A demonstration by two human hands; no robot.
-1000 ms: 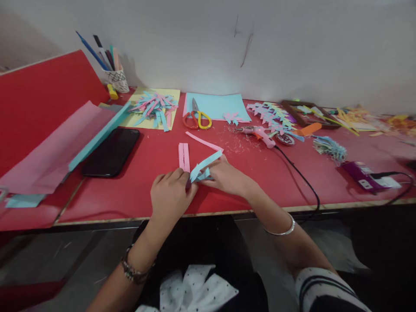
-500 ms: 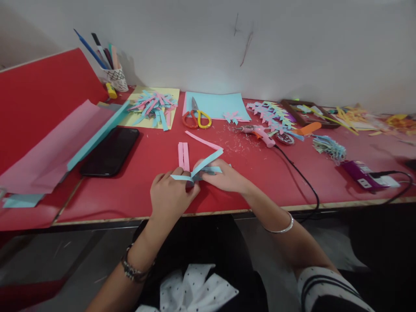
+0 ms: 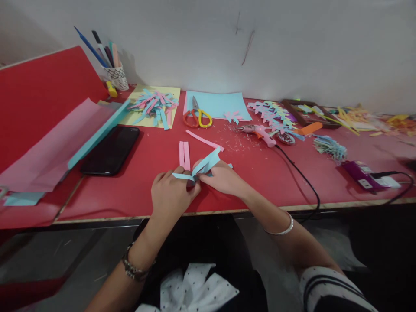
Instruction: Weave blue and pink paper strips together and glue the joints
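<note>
The left hand (image 3: 170,190) and right hand (image 3: 225,178) pinch closed on light-blue paper strips (image 3: 208,164), two ends now closer together beyond the grip.

A paper-craft workspace occupies a red table (image 3: 156,149) against a pale wall (image 3: 182,47), as shown by a pen cup (image 3: 118,79) beyond and left of the left hand (image 3: 172,193) and scissors (image 3: 196,114), blue paper (image 3: 224,104) and a glue gun (image 3: 259,131) beyond the right hand (image 3: 224,177).
</note>
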